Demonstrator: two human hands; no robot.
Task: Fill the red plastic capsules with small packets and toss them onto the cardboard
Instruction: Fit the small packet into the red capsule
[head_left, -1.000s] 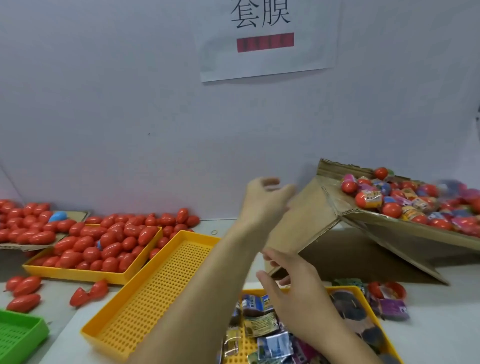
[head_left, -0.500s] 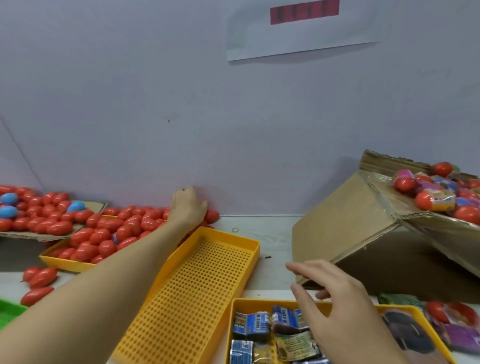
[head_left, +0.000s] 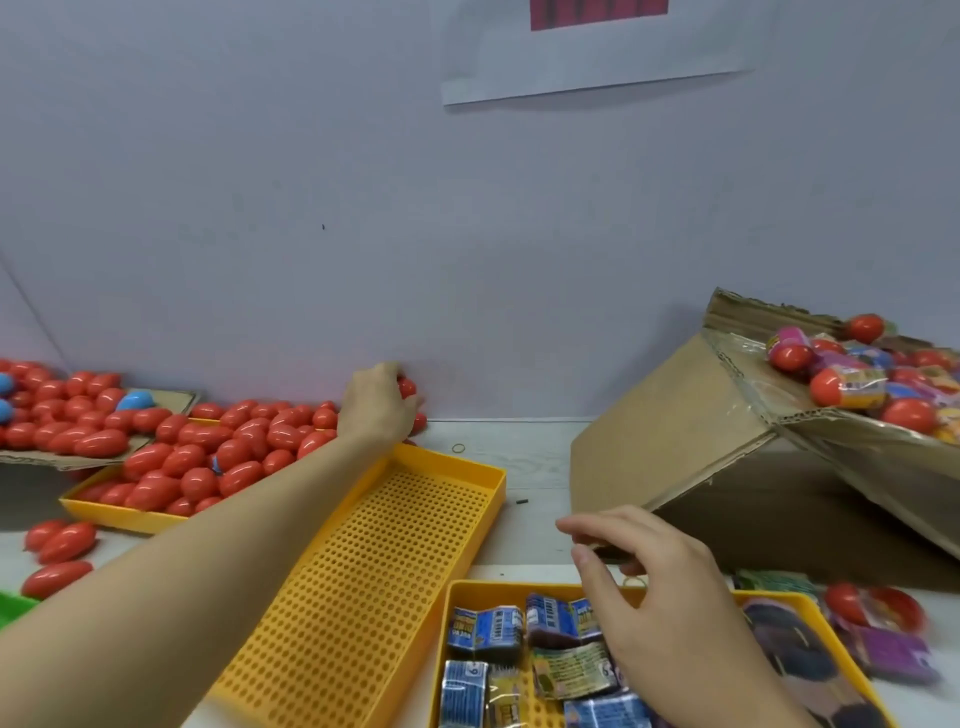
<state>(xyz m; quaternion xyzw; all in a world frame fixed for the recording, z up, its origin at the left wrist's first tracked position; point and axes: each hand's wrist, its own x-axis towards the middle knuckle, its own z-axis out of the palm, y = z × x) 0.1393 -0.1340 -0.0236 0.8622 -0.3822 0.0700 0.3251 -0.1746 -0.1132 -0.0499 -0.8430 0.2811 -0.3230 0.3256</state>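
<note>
**A:** Where was your left hand (head_left: 382, 402) at that moment?

**B:** You had it far out on the left, at the right end of the pile of red capsules (head_left: 218, 447), close by the wall. Your fingers were curled over one red capsule (head_left: 407, 387). It peeked out just to the right of your fingertips. I could not tell which way its long side pointed.

**A:** And the right hand (head_left: 660, 587)?

**B:** It hung near you, over the yellow tray of small packets (head_left: 524, 649). The fingers were bent loosely and held nothing that I could see. The packets lay just under them, a little to the left.

**A:** Where did the filled ones go?

**B:** Up on the tilted cardboard (head_left: 769, 415) at the far right. Your right hand was the nearer one to it, so I think the capsule had to come across first.
</note>
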